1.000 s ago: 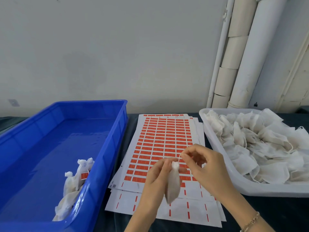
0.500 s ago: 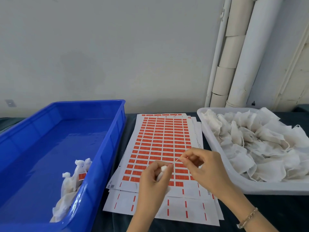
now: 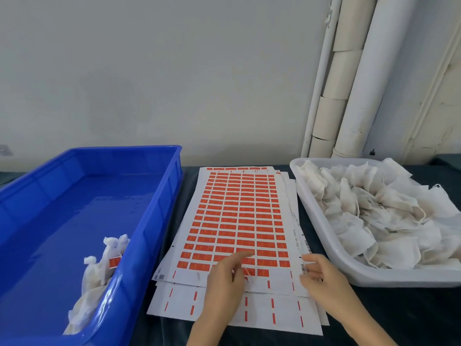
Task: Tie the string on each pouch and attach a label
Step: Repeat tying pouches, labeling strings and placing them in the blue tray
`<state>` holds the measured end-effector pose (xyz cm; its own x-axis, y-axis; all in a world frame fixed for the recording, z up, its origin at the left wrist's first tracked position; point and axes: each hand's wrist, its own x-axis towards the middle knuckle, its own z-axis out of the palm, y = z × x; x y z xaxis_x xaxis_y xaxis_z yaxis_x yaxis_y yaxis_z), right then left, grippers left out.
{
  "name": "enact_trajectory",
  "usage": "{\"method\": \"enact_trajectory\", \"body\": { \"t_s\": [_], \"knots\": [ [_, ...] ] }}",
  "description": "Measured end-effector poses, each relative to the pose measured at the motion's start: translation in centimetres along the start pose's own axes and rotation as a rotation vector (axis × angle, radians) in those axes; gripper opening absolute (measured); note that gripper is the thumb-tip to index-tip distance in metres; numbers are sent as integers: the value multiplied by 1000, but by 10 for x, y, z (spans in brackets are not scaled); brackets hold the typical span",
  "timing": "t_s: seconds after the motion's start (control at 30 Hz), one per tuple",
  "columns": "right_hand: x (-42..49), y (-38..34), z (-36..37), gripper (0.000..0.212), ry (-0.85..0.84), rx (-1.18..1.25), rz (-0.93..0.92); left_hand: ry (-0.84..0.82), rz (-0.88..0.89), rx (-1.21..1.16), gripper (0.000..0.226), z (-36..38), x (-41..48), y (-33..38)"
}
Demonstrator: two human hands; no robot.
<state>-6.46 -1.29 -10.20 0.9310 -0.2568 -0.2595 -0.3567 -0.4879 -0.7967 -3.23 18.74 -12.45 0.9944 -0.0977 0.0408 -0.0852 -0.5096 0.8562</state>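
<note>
Bench [image 3: 411, 310]: two bins. Blue bin [image 3: 159, 236] holds about three tied pouches [image 3: 99, 270] in its near corner, one red label [image 3: 114, 262] showing. White bin [image 3: 349, 274] holds a heap of untied pouches [image 3: 374, 216]. Label sheets [image 3: 239, 208] are stacked between. Left hand [image 3: 224, 280] lies straight-fingered on the top sheet. Right hand [image 3: 324, 275] rests loosely curled at the sheet edge, holding nothing.

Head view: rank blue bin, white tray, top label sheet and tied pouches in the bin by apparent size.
1. blue bin, largest as seen.
2. white tray.
3. top label sheet.
4. tied pouches, smallest.
Both containers run out of frame, so bin versus tray is unsure.
</note>
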Motion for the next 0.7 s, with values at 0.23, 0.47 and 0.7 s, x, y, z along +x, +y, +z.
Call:
{"method": "enact_trajectory", "body": {
  "t_s": [0.23,0.47,0.7],
  "knots": [
    [-1,-3,4,34,59,44,29,-43,19,195,33,9,3,-11],
    [-2,-5,10,30,123,214,64,-99,85,295,60,9,1,-7],
    [4,-21,12,35,-15,511,126,-38,73,190,28,11,-3,-11]
  ]
}}
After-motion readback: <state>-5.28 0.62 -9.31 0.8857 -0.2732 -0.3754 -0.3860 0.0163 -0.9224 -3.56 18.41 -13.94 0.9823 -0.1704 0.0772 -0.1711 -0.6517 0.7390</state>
